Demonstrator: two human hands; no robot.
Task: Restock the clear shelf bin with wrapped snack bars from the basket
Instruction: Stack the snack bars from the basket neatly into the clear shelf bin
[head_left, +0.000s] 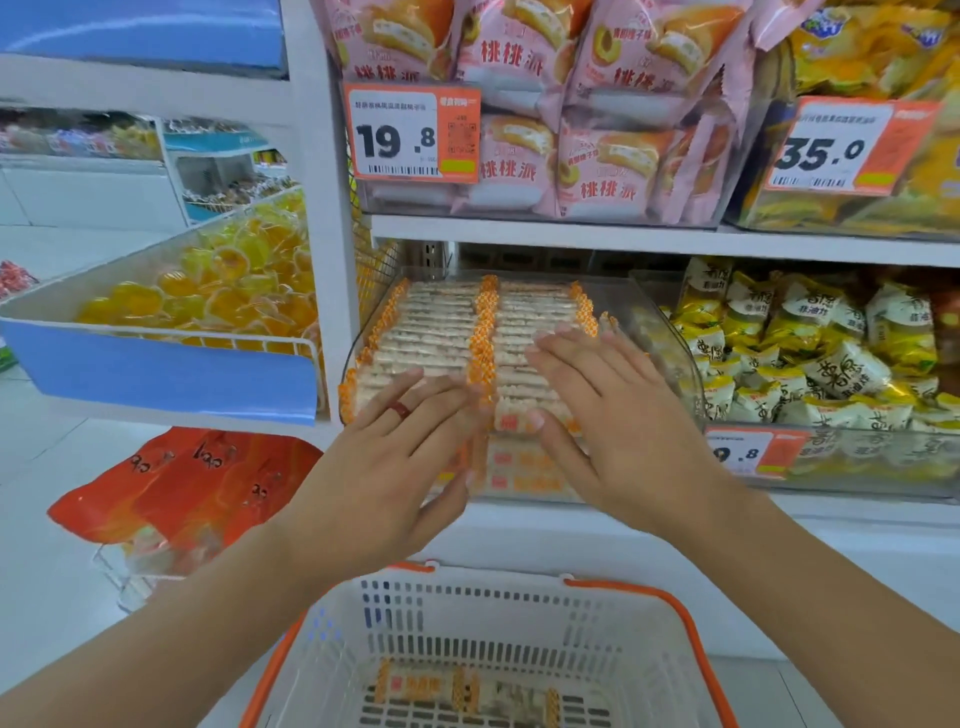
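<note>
- The clear shelf bin (670, 332) is sitting on the middle shelf, tilted toward the person and holding two neat rows of wrapped snack bars (441, 332), pale with orange-checked crimped ends.
- The left hand (395, 457) is lying flat on the front of the left row, fingers straight and a little spread, holding nothing; a dark red ring (400, 410) is showing on one finger.
- The right hand (602, 415) is lying flat across the right row, fingers straight and close together, thumb by the bin's front edge, also holding nothing.
- Both hands appear to be pressing and evening out the rows rather than picking anything up.
- The white basket (649, 670) with its orange rim is sitting just below the hands, with a few bars (462, 691) lying on its floor, so the restocking is looking nearly done but not finished.
- The bars are looking light and fairly stiff, probably a crisp puffed-grain filling, so a hard squeeze could be risking breakage.
- The film wrappers are looking smooth and likely slippery; a stack could be fanning out if held loosely.
- A good hold is probably across the long sides at mid-length, thumb opposite fingers, several at once; the crimped ends are too floppy to carry by.
- Peach-pie bags (519, 171) are filling the bin on the shelf above, and yellow-and-white snack packs (810, 353) are filling the neighbouring bin.
</note>
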